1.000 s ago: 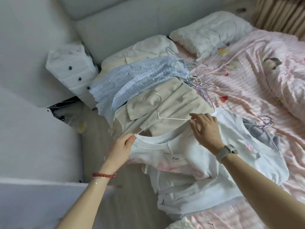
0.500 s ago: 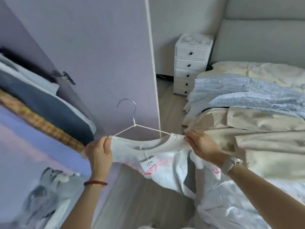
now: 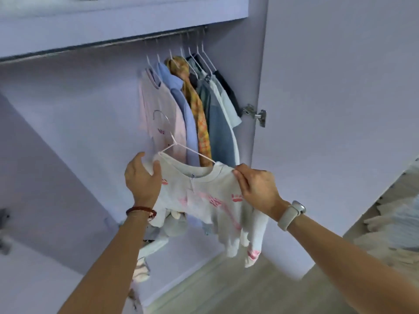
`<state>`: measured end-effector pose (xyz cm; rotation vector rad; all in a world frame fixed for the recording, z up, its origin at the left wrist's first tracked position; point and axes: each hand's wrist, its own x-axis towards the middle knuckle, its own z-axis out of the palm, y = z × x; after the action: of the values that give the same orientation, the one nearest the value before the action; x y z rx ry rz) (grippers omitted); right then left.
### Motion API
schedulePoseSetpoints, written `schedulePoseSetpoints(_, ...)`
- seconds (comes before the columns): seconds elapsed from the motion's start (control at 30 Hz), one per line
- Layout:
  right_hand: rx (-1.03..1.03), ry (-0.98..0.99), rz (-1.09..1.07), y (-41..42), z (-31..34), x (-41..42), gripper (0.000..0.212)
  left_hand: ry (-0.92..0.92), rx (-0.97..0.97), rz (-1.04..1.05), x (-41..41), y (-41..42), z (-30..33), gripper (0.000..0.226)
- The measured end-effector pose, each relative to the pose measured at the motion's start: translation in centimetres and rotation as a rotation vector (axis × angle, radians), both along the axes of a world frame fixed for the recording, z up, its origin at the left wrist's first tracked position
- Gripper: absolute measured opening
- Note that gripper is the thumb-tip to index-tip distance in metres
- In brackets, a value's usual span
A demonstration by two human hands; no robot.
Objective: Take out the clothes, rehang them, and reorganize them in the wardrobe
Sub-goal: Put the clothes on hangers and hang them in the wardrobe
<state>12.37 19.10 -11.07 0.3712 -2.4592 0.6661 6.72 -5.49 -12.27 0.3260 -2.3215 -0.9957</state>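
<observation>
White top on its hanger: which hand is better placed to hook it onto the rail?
Probably the left hand: it grips the white top at the shoulder nearest the hanger hook, below the rail's free stretch.

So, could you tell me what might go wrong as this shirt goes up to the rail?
1. Both hands, left and right, hold the white shirt by its shoulders, not the hanger, whose hook could swing and miss the rail.
2. The hanging clothes crowd the rail's right end; pushing in there might knock one.

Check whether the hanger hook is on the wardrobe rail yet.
Apart. The head view shows the hanger hook well below the wardrobe rail, in front of the hung pink shirt.
</observation>
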Motion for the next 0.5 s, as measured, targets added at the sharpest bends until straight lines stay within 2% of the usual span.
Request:
schedulePoseSetpoints(0.1, -0.018, 0.023, 0.041, -3.9, 1.2, -2.9, 0.029, 0.058, -0.025, 0.007, 0.4, -2.0, 1.7, 0.044)
schedulePoseSetpoints(0.27, -0.169, -0.02, 0.117, -9.2, 3.1, -7.7, 0.025, 0.162, -0.163, 0.045, 0.7, -4.8, 5.4, 0.042)
schedulePoseSetpoints(0.5, -0.293, -0.032, 0.11, -13.7, 5.6, -14.6, 0.03, 0.297, -0.529, 0.156, -3.3, -5.3, 12.2, 0.05)
